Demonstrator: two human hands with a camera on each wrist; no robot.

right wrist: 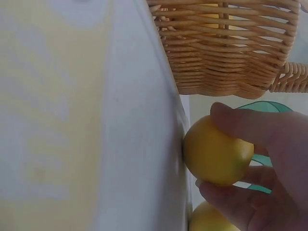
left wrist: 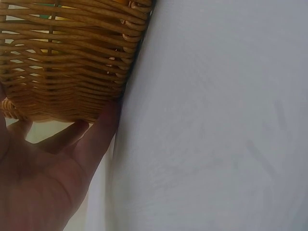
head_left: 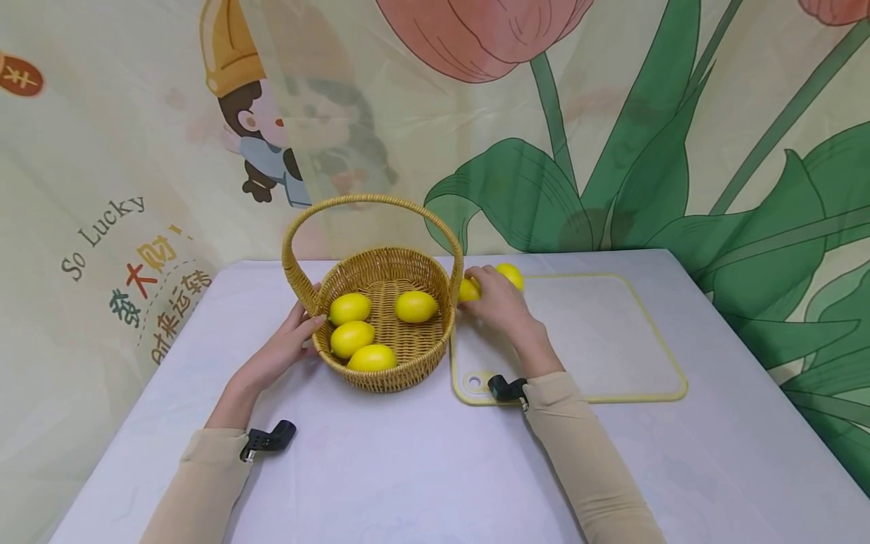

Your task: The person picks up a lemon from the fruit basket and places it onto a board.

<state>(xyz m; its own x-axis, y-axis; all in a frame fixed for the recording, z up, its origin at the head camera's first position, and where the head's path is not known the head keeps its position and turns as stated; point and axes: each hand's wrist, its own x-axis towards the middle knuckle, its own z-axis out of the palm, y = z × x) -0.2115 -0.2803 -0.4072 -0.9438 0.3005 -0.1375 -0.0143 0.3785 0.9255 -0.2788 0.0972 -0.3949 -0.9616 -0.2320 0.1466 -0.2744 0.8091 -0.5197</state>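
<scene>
My left hand [head_left: 288, 340] holds the left side of a wicker basket [head_left: 387, 381], its thumb at the rim and its fingers against the outer wall. Several yellow lemons lie inside, mostly toward the left and front, with one lemon [head_left: 416, 307] at the right. Just right of the basket, my right hand [head_left: 499, 302] pinches another lemon [right wrist: 216, 151] between thumb and fingers, low over the surface in the right wrist view. Close behind that hand sits a further lemon [head_left: 511, 276], partly hidden by it.
A white cutting board [head_left: 598, 340] with a yellow-green edge lies to the right of the basket, under the right forearm. The basket's tall handle [head_left: 370, 199] arches over its opening. A white cloth [head_left: 381, 468] covers the table, and a printed curtain [head_left: 476, 151] hangs behind.
</scene>
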